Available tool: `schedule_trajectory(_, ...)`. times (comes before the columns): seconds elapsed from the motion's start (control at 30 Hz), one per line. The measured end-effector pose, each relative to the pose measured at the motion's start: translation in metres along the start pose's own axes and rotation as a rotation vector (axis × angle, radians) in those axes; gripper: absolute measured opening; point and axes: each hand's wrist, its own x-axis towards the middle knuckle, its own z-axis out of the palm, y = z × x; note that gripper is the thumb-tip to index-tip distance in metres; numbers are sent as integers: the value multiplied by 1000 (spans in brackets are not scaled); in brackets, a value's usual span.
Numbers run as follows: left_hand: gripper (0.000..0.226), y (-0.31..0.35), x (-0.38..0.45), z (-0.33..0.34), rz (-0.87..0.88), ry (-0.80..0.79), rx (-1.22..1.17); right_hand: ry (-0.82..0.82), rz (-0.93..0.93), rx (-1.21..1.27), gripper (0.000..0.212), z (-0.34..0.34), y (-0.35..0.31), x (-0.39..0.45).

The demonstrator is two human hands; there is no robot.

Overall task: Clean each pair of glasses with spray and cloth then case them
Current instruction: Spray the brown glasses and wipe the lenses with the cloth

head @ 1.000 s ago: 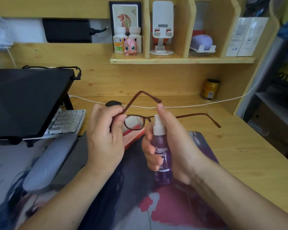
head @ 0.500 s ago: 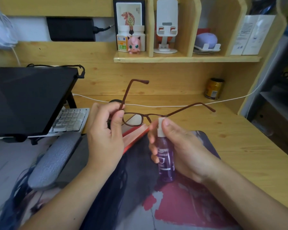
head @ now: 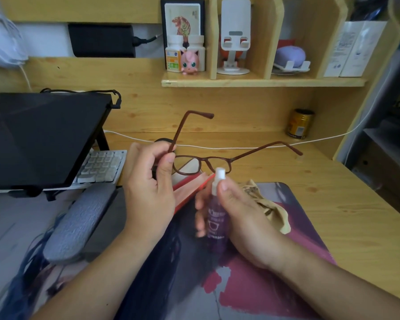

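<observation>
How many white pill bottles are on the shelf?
2: the left bottle with an orange label, the right bottle beside it, both behind the pink figurine. Others may be hidden.

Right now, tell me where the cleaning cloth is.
In the head view, the beige cloth lies crumpled on the desk mat, just right of the right hand that holds the purple spray bottle.
</observation>
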Motion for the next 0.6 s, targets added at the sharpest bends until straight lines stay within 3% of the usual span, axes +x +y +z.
schedule_trajectory(0.07,9,-1,0,0,37,4,28,30,31,94,46,0,-15,0)
schedule_trajectory(0.13,10,-1,-1,1,75,3,46,82,140,163,61,2,-31,-1)
schedule_trajectory(0.23,12,2,-1,4,122,-1,51,179,311,93,73,5,-42,-1)
schedule_trajectory(0.6,13,2,-2,8,147,1,52,383,367,-172,53,15,-46,7)
